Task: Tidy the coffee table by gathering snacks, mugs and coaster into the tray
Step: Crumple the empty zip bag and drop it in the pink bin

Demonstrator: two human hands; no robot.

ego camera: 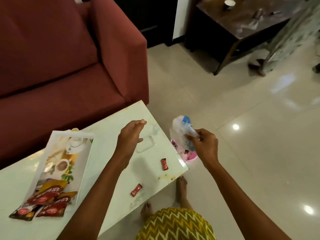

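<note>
A white tray [52,148] printed with tea cups lies on the left of the pale coffee table [107,196]. Several red and yellow snack packets [46,203] rest across the tray's near end. Two small red candies [164,164] [136,190] lie loose on the table near its right edge. My left hand [130,135] hovers over the table's far right corner, fingers loosely together, holding nothing. Off the table's right edge, my right hand [204,144] pinches a crumpled clear and blue plastic wrapper [181,129] above a pink bin [187,155] on the floor.
A maroon sofa [60,58] stands close behind the table. Glossy tiled floor [242,118] spreads to the right, with a dark side table [239,23] at the far right. My bare feet [181,187] stand by the table's near right corner.
</note>
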